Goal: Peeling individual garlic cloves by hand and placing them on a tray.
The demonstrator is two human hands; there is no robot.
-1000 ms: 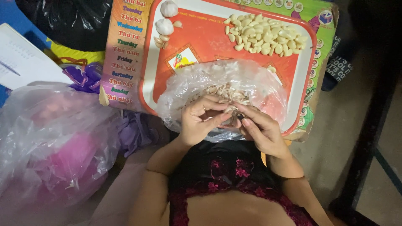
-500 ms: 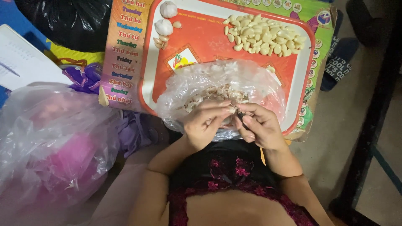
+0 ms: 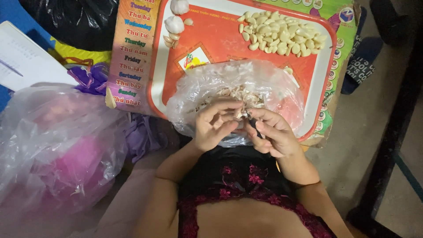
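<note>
A garlic clove (image 3: 241, 113) is pinched between the left hand (image 3: 216, 125) and the right hand (image 3: 272, 132), above a clear bag of skins (image 3: 233, 94) on the orange tray (image 3: 211, 39). Peeling is judged under way; next, the skin must be stripped off, and the bare clove belongs with the peeled pile (image 3: 280, 39).

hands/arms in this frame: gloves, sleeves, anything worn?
No gloves: left hand and right hand are bare, as are both forearms, with no sleeves in view. No rings, watch or bracelets visible. Fingernails are short and look unpainted. The garment below is black with dark pink floral lace.
</note>
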